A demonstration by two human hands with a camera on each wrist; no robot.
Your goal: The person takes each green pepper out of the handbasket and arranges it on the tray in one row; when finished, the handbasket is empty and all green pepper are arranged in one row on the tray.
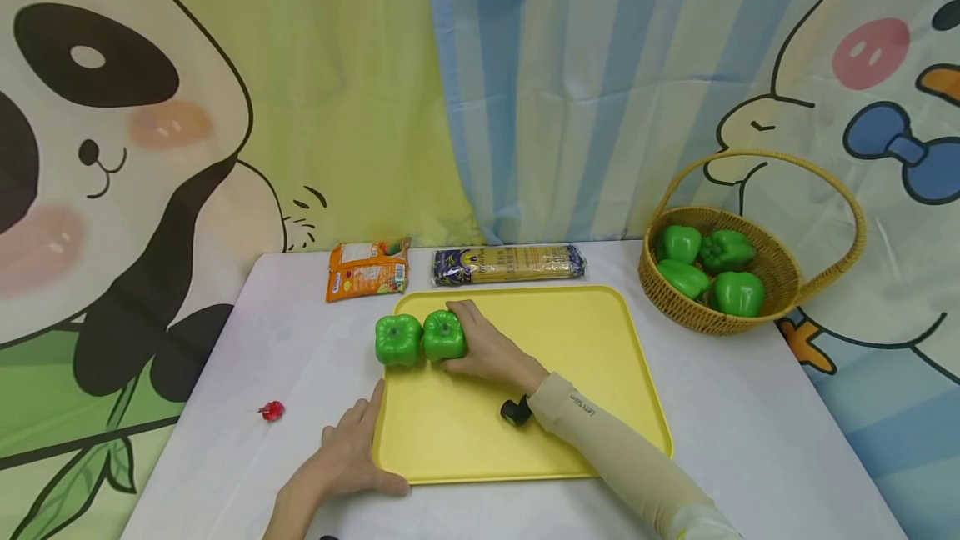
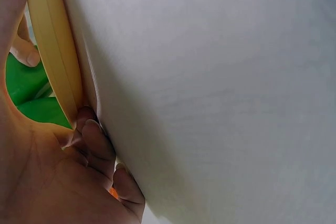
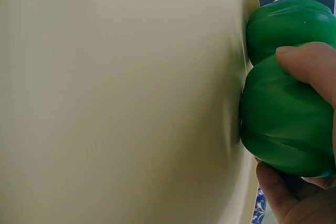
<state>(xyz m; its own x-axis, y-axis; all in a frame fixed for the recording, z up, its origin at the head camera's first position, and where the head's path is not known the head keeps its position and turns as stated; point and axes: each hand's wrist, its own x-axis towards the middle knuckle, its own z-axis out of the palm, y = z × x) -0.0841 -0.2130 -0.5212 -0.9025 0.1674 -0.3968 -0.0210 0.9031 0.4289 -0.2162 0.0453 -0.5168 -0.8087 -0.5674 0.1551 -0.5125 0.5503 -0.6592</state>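
Note:
My right hand (image 1: 491,348) grips a green bell pepper (image 1: 443,335) at the far left part of a yellow tray (image 1: 525,307). In the right wrist view, the thumb lies on one side of this pepper and the fingers on the other. A second green bell pepper (image 1: 398,340) sits right beside it, overlapping the tray's left rim. My left hand (image 1: 345,457) rests at the tray's near left corner, index finger stretched along the left edge and thumb at the front edge. The left wrist view shows its other fingers loosely bent against the tray's rim (image 2: 59,51).
A wicker basket (image 1: 651,282) with several green bell peppers stands at the back right. Behind the tray lie an orange packet (image 1: 367,269) and a long gold-and-blue packet (image 1: 510,263). A small red item (image 1: 272,411) lies on the white table (image 1: 300,357) at left.

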